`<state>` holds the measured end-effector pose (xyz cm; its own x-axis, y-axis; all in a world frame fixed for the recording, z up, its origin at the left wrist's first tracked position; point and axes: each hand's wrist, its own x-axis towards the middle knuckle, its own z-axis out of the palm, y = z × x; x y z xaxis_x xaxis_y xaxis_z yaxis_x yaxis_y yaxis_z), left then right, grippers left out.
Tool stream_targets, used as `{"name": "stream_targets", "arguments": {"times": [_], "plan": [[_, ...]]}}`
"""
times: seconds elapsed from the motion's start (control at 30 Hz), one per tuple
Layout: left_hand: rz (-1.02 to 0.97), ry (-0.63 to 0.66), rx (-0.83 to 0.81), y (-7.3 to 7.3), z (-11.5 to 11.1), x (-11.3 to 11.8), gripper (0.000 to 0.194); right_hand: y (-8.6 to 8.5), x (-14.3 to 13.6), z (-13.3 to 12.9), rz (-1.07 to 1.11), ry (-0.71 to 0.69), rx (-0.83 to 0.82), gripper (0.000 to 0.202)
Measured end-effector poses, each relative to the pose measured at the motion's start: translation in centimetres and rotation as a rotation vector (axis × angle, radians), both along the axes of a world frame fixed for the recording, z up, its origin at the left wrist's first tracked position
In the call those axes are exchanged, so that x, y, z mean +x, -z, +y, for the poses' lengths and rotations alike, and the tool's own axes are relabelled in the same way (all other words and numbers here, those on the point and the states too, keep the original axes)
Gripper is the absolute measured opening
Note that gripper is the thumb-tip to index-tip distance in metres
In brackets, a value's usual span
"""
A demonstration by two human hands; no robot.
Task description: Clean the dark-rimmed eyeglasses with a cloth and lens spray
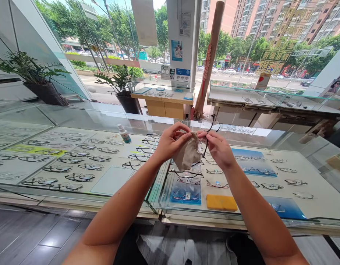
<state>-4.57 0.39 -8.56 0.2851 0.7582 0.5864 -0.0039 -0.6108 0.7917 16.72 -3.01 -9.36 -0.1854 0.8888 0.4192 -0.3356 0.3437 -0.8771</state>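
Above the glass display counter, my left hand (171,141) is closed on a beige cloth (186,152), which hangs down from its fingers. My right hand (219,149) pinches a pair of glasses with thin dark temples (213,123); one lens stands up above the fingers and a temple points down. The cloth's upper edge meets the fingertips of my right hand, and part of the glasses is hidden behind the cloth and fingers.
A small white bottle (124,134) stands on the counter (109,114) at the left. Rows of glasses lie inside under the glass, with a yellow block (221,202) near the front. Beyond are potted plants (126,88), a wooden post (211,55) and other display cases.
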Motion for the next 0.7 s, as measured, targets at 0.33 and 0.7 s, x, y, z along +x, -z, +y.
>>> {"name": "stream_targets", "arguments": {"times": [0.33, 0.7], "plan": [[-0.002, -0.011, 0.016, -0.24, -0.22, -0.09, 0.034, 0.65, 0.18, 0.35, -0.029, 0.02, -0.038, 0.027], [0.07, 0.065, 0.081, -0.85, 0.16, -0.78, 0.029, 0.49, 0.5, 0.45, -0.062, 0.046, -0.043, 0.025]]}}
